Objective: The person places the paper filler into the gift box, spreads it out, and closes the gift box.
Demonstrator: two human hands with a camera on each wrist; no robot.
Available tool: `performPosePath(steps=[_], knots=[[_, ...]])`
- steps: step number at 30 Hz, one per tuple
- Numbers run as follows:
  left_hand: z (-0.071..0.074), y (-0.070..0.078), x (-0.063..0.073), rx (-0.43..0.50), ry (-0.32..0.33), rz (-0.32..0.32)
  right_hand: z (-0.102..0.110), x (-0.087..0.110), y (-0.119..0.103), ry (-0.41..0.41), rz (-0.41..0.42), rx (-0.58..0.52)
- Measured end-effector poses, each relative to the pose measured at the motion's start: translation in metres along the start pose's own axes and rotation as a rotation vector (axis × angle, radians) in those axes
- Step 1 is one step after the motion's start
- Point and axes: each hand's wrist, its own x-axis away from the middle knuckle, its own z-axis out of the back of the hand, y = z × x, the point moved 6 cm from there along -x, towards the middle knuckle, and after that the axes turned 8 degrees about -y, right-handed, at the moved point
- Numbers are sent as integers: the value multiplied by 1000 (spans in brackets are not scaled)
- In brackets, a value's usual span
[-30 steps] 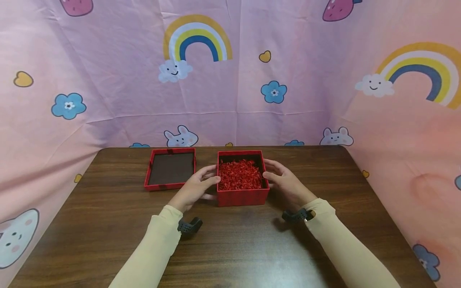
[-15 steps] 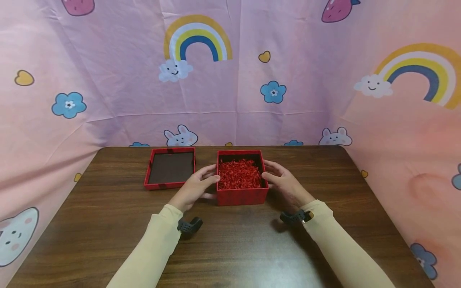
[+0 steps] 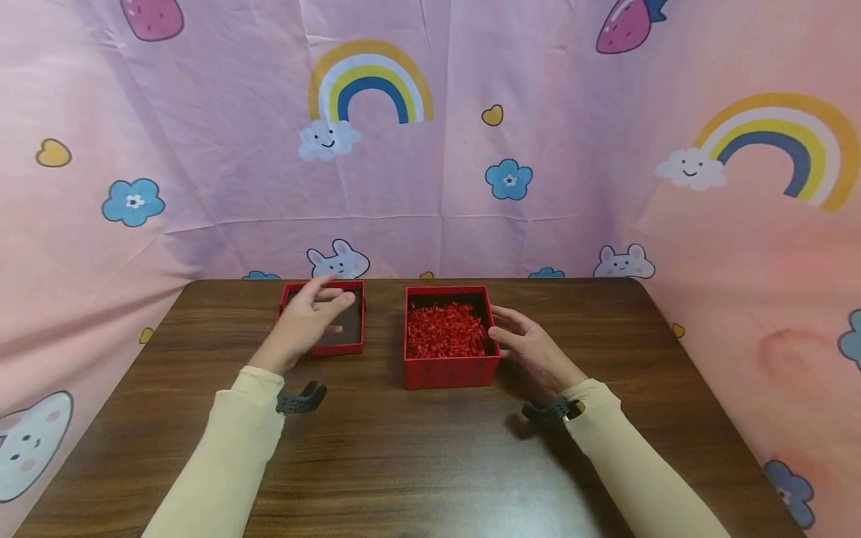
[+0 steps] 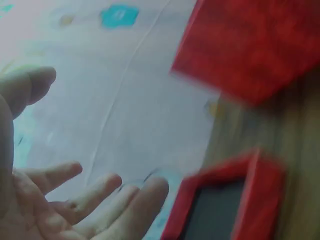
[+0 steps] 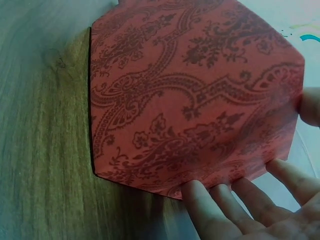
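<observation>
A square red box stands on the table, open at the top and filled with red shredded paper. Dark paisley print covers its outer wall in the right wrist view. My right hand rests against the right side of this box, its fingertips on the wall and its thumb at the rim. To the left lies a shallow red box lid, inside up, with a dark lining. Over the lid, my left hand has its fingers spread with nothing in them and covers part of it.
The brown wooden table ends at a printed cloth backdrop behind and on both sides. A strip of bare wood separates the lid from the box. Each wrist wears a black strap mount.
My left hand has let go of the box's left side and moved left over the lid. The box and my right hand hold their places; the head view has tilted slightly.
</observation>
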Motion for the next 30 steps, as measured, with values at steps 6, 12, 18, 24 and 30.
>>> performPosePath(steps=[6, 12, 18, 24, 30], knots=[[77, -20, 12, -287, 128, 125, 2, 0, 0, 2, -7, -14], [110, -64, 18, -332, 41, 257, 3, 0, 3, -1, -17, -25], [101, -99, 16, -16, -120, 260, 2, -1, 4, -11, -12, -32], [95, -110, 13, 97, -153, 269, 2, 0, 4, -12, -7, -27], [92, -115, 11, 128, -163, 277, 2, 1, 5, -15, 0, -20]])
